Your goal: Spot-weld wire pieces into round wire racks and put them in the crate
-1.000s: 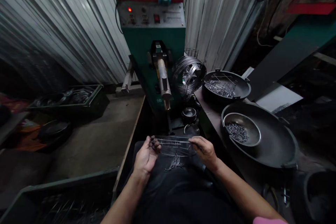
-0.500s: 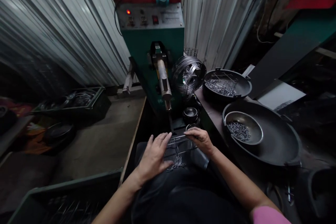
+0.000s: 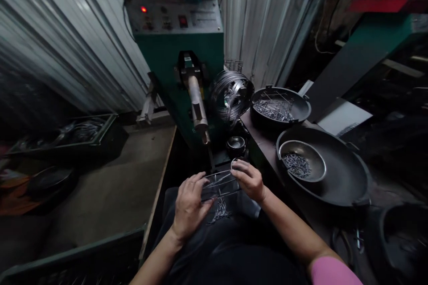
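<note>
A thin wire rack (image 3: 220, 185) lies across my lap, just below the green spot-welding machine (image 3: 182, 67). My left hand (image 3: 189, 202) rests on the rack's left side, palm down, fingers stretched out over the wires. At the rack's right end my right hand (image 3: 249, 179) curls its fingers round the wire edge. A small bunch of short wire pieces (image 3: 219, 211) sits on my dark trousers under the rack. The welder's electrode arm (image 3: 197, 107) points down toward the rack.
A coil of wire (image 3: 230, 95) hangs right of the machine. On the right bench stand a black pan of wire pieces (image 3: 279, 109) and a big black wok (image 3: 347, 182) holding a steel bowl (image 3: 301, 164). Green crates (image 3: 67, 136) sit at left and front left.
My left hand let go of the rack's left end, opened and laid flat on the wires. The rack sank onto my lap and my view shifted right.
</note>
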The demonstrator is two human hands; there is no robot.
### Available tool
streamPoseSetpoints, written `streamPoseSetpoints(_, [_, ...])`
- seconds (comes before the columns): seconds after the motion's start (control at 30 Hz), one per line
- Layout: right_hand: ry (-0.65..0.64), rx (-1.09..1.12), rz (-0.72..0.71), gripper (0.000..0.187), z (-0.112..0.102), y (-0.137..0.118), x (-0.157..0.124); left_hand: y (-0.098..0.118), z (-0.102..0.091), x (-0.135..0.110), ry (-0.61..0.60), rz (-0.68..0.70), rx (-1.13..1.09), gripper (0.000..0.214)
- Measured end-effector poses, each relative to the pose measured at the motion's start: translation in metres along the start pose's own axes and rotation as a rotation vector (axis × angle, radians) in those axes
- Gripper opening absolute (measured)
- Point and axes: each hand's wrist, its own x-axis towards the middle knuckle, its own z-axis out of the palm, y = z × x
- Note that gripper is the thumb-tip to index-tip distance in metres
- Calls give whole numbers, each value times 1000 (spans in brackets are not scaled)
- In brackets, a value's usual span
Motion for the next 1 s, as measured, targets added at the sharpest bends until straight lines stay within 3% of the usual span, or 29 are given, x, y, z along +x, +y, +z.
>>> streamPoseSetpoints(0.17, [-118,182,218,7,-2,-18,10,-7,-3,1,16,-22,-14,21])
streamPoseSetpoints(0.33, [-220,317,396,16,-13,-21,28,-4,-15,15,6,109,48,19])
streamPoseSetpoints(0.47, [-112,392,497,22,-7,-15,41,-6,-22,34,-2,217,183,18])
streamPoseSetpoints(0.63, [19,358,513,24,15,1,48,-19,-17,52,31,279,268,16])
streamPoseSetpoints(1.0, [16,415,599,23,41,35,64,-65,8,74,42,259,224,19])
